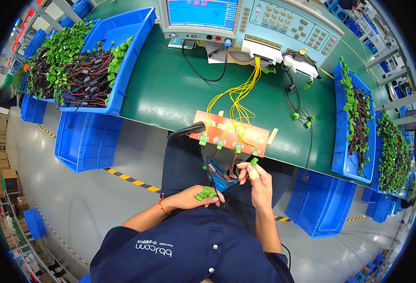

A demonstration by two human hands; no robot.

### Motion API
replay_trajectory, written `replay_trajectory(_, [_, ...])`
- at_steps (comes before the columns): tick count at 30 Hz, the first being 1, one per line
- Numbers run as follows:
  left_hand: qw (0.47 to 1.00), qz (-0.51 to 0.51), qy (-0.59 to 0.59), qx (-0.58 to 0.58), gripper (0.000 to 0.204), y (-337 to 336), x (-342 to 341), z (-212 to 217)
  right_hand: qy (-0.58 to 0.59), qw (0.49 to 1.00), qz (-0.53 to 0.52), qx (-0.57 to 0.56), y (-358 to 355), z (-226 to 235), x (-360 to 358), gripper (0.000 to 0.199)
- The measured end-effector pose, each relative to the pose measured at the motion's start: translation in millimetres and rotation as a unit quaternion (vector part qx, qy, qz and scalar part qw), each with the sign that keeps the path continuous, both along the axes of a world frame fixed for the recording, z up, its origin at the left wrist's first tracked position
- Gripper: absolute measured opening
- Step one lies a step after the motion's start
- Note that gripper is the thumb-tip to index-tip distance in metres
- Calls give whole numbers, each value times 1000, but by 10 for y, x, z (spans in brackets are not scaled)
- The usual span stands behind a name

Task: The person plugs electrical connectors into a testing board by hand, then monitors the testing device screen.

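Note:
My right hand (260,185) pinches a small green terminal plug (254,161) between thumb and fingers, just below the right end of an orange board (229,131). Lower and to the left, my left hand (189,198) is closed around dark cables (221,194), with several green plugs (206,193) lying over its fingers. Along the board's front edge sit several green connectors (203,140), fed from behind by yellow wires (238,96). Red and black leads (234,162) hang from some of them over my lap.
A tester with a lit screen (201,13) stands at the back of the green table (170,94). Blue bins (131,61) of green-plugged cables flank it at left, with another bin (340,118) at right. Blue crates (88,141) stand below the tabletop.

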State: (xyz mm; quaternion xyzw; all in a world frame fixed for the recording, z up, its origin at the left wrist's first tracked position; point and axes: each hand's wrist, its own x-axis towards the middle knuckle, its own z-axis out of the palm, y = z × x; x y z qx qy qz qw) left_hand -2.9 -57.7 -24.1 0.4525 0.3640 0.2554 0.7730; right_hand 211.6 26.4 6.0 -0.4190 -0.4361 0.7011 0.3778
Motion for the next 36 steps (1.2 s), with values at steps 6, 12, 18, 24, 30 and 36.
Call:
replay_trajectory(6, [1000, 5, -6, -2, 26, 12, 40, -15, 12, 999, -24, -36, 90, -39, -2, 30])
replay_trajectory(12, [999, 15, -45, 2, 27, 13, 52, -20, 27, 999, -23, -39, 165, -71, 6, 31])
replay_trajectory(18, [989, 119, -69, 51, 27, 49, 101, 6, -107, 955, 260, 91, 78, -147, 270, 40])
replay_trajectory(24, [982, 178, -68, 17, 28, 108, 42, 97, 15, 957, 287, -48, -106, -54, 499, 39])
replay_trajectory(30, [982, 174, -61, -26, 27, 100, 100, 29, 212, 946, 247, 0, -20, -62, 409, 29])
replay_trajectory(36, [902, 428, -4, -55, 31, 76, -155, -24, 203, 956, 211, -18, -11, -68, 393, 27])
